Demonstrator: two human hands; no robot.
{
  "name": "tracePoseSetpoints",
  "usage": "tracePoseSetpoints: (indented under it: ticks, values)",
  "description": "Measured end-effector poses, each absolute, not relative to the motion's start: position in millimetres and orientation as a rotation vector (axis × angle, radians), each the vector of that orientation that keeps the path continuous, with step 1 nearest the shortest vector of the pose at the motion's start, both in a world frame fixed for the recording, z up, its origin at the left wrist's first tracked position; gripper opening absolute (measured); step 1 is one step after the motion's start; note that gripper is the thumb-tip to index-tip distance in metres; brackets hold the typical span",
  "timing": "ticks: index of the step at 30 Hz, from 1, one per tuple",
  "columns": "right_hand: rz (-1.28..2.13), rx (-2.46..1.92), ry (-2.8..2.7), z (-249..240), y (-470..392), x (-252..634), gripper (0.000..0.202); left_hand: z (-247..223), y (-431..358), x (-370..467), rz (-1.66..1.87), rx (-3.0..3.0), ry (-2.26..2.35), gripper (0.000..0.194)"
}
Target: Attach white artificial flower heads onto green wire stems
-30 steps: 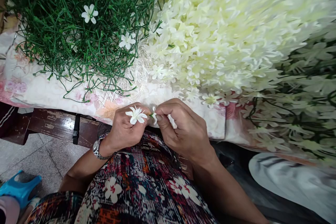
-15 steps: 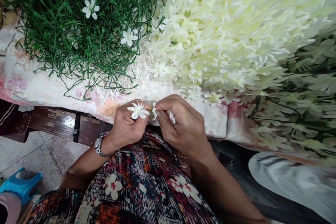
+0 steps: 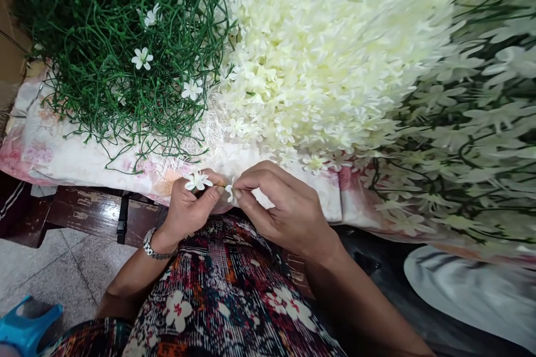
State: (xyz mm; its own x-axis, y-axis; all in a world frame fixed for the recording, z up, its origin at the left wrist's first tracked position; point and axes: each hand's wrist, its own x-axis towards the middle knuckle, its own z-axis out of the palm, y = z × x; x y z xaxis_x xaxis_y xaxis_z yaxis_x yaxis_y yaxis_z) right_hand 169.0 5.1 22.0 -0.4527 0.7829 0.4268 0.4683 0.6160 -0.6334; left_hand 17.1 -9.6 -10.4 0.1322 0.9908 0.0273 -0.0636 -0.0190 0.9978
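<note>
My left hand point(image 3: 188, 206), with a metal watch on its wrist, pinches a green stem; a white flower point(image 3: 197, 181) sticks out above its fingers. Thumb and forefinger of my right hand point(image 3: 285, 209) close on a second, small white flower point(image 3: 230, 192) at the stem's tip, just right of the left fingertips. Both hands are over the front edge of the table with its floral cover point(image 3: 96, 163). Behind them lie a heap of green stems point(image 3: 125, 67) at the left and a large pile of cream-white flowers point(image 3: 326, 61).
White flowers on green stems point(image 3: 473, 122) spread over the right side. Some white fibres point(image 3: 213, 128) lie between the heaps. A dark wooden bench point(image 3: 87, 212) runs below the table, with a blue plastic object point(image 3: 29, 326) on the floor at lower left.
The view has shifted a little. Both hands now appear slightly lower and further left, and the small flower sits more upright between the right fingertips and the stem.
</note>
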Motion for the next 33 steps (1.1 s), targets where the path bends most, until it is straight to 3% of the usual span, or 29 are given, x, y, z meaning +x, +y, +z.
tracePoseSetpoints:
  ticks: [9,20,33]
  values:
    - [0.368,-0.942,-2.354,23,11,172,0.008,-11,-10,18,1.159,1.303,1.107,0.011]
    - [0.564,-0.933,-2.39,15,20,174,0.009,-12,-9,22,1.116,1.408,1.232,0.011]
    - [0.501,-0.905,-2.422,13,21,172,0.009,-9,-7,26,1.08,1.475,1.319,0.014]
